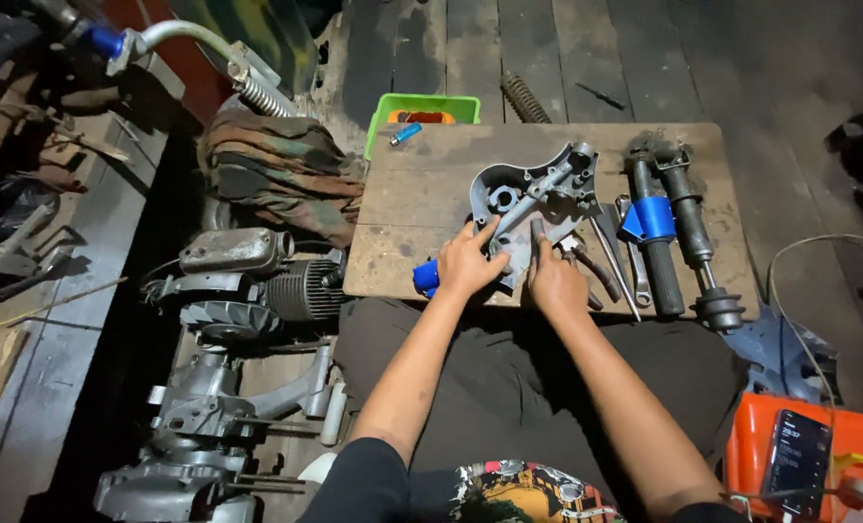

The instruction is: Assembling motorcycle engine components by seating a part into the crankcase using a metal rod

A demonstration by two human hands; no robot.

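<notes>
The person sits on the floor with a low wooden board (402, 194) across the lap, both forearms stretched out over it. The left hand (468, 263) clasps the near left edge of a grey cast-metal engine cover (533, 199), thumb lying up against its face; the right hand (555, 281) presses on the cover's lower end, fingers closed on it. The cover rests near the middle of the board, dull grey, irregular in outline, ribbed inside, with a round bore and several bolt holes. A blue part (424, 276) peeks out beside the left hand. Just right lie pliers (594, 269) and 2 dark shock absorbers (671, 232). Farther off stands a green tray (422, 108).
</notes>
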